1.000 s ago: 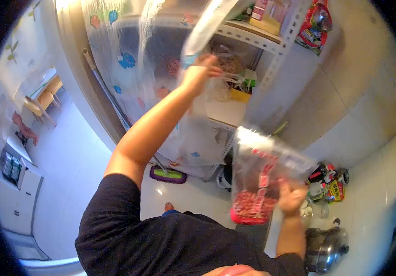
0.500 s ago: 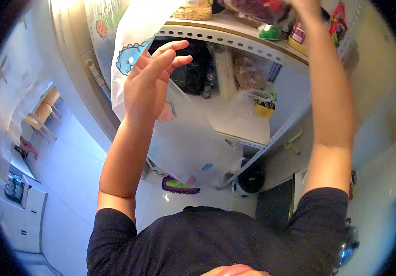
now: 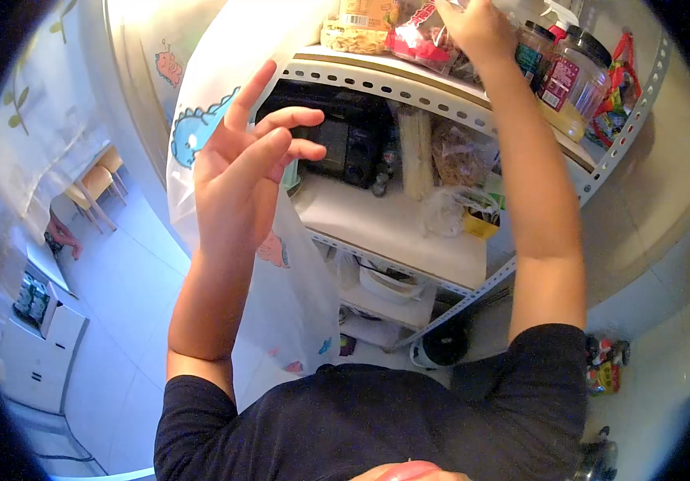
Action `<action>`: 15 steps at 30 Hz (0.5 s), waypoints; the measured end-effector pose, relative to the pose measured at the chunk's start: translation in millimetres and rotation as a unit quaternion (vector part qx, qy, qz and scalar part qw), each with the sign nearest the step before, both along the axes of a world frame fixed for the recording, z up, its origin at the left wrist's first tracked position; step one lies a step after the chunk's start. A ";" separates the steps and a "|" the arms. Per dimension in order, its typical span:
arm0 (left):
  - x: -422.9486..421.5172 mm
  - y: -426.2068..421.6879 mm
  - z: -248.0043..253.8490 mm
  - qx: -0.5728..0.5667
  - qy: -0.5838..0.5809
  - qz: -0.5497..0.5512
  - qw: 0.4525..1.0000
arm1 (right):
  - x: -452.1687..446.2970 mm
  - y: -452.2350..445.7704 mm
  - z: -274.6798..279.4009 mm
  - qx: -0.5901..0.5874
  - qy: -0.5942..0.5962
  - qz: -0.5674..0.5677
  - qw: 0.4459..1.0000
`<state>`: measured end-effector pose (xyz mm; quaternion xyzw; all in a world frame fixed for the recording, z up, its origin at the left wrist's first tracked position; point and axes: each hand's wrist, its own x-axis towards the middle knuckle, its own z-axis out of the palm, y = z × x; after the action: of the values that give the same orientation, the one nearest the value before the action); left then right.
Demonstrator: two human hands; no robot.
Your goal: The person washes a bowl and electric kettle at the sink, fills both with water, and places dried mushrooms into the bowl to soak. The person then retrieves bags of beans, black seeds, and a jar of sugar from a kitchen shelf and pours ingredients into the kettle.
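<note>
My left hand (image 3: 236,172) is raised with its fingers spread and holds nothing. It is up against a translucent plastic curtain (image 3: 265,297) printed with cartoon dinosaurs. My right hand (image 3: 481,32) reaches onto the upper shelf (image 3: 409,76). Its fingers bend over the top of a clear-and-red plastic bag (image 3: 425,44), and the upper edge of the view cuts off part of them. What fills the bag is unclear. Left of it stands a bag of pale yellow food (image 3: 357,32). Dark-lidded jars (image 3: 576,72) stand right of my wrist.
Below sits a black oven-like appliance (image 3: 337,132), with bundled dry noodles (image 3: 415,152) and a clear plastic bag (image 3: 445,210) beside it. Perforated metal uprights (image 3: 629,120) frame the shelves. A dark bin (image 3: 441,345) is on the floor. Someone's hand (image 3: 62,236) shows at far left.
My right hand has moved left across the shelf, over the red bag. The view has shifted, showing more of the jars and lower shelves. The curtain sits further left; my left hand stays spread.
</note>
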<state>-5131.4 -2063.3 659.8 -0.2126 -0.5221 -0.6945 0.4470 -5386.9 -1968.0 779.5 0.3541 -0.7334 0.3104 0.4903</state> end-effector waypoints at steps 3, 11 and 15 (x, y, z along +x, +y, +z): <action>-2.4 1.9 -2.0 0.004 0.040 -0.007 0.999 | 7.8 21.5 0.9 0.021 -0.073 0.092 0.993; -7.0 -0.8 -0.5 0.005 0.075 0.016 0.997 | 5.2 21.3 -11.1 -0.023 0.013 -0.015 1.000; -10.8 1.8 -1.9 0.007 0.067 0.013 0.998 | 11.2 7.2 -20.1 0.005 0.036 0.028 0.999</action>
<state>-5142.2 -2061.5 657.9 -0.2488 -0.4892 -0.6760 0.4918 -5375.7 -1960.7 759.4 0.3877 -0.7067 0.3072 0.5059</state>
